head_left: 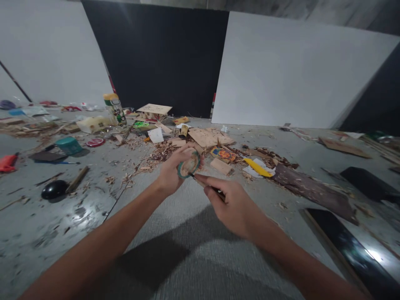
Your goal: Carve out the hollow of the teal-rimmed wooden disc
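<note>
My left hand [173, 170] is closed round a round wooden disc [188, 166], its pale face tilted up toward me and its rim coloured blue-green. My right hand [229, 204] pinches a thin paintbrush [202, 182] with a brownish handle. The brush's dark tip meets or nearly meets the lower right rim of the disc; the exact contact is too small to tell. Both hands are above a grey textured mat [162, 233]. Beyond them lie a small wooden block [221, 166], a colourful matchbox-like box [223, 154] and wood shavings [162, 152].
At left are a teal pot [68, 146], a black ball-shaped thing [54, 190] and a wooden stick [77, 179]. A yellow-handled tool [258, 167] and a bark-covered log [312, 191] lie at right, near a dark glossy slab [350, 246]. A spray can [115, 109] stands behind.
</note>
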Available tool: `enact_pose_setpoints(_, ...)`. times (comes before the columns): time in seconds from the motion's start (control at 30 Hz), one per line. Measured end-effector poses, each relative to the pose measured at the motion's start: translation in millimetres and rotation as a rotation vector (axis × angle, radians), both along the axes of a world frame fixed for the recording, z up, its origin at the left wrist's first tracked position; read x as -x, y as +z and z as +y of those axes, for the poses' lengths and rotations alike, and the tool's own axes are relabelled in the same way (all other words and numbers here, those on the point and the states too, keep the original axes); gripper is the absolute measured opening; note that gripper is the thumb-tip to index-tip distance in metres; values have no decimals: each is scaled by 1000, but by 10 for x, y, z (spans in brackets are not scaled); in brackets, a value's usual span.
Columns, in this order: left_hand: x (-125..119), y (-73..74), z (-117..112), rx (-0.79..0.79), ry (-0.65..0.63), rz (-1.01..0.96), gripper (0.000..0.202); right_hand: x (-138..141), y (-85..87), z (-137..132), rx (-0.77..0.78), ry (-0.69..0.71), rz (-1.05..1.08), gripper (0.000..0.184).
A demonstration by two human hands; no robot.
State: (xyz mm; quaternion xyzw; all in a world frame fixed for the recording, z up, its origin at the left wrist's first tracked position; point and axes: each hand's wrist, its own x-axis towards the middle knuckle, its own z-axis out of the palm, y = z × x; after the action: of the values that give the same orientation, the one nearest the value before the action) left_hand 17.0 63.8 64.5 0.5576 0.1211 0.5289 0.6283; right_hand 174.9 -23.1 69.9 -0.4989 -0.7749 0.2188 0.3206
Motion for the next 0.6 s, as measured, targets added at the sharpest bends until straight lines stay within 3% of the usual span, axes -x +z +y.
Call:
enact_pose_setpoints(0.2, -117, 21, -100, 224, 95, -210, 20, 78, -123, 2, -66, -16, 106, 45)
enact_pose_setpoints(0.4, -142, 29, -136, 289, 162, -273, 22, 145, -206, -8, -150, -18, 174, 44)
enact_pose_setpoints(0.6, -169, 41, -161, 344, 203, -316, 26, 168, -252, -12, -87, -43, 225, 42)
